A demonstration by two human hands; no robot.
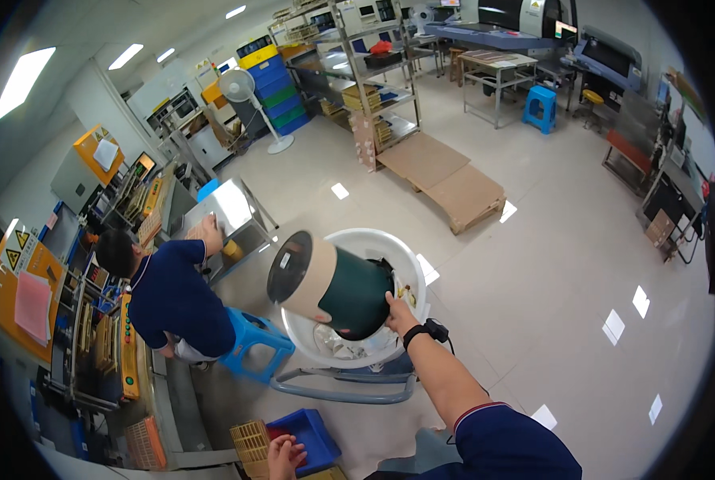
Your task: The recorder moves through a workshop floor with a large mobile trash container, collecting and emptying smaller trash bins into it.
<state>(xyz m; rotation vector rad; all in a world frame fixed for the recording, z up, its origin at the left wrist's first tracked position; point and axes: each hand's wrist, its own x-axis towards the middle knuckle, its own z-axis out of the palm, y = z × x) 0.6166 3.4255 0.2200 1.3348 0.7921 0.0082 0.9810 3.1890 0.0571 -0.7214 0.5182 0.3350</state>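
1. While the right hand is gripping its edge, a smooth beige-and-green cylindrical bin is leaning, dark disc-shaped base pointing toward 10 o'clock.
2. It's hanging over a round white tub, crinkly clear plastic showing inside around 7 o'clock.
3. Left hand is curling near 7 o'clock beside a boxy blue crate; can't tell if it's pinching anything.

Bin: over the tub, in the right hand
Handle: before the tub
Stool: left of the tub
Co-worker: left of the stool, just beside it
Crate: before the handle, near the left hand
Basket: left of the crate
Pallet: behind the tub, rightward
Rack: behind the pallet
Fan: left of the rack
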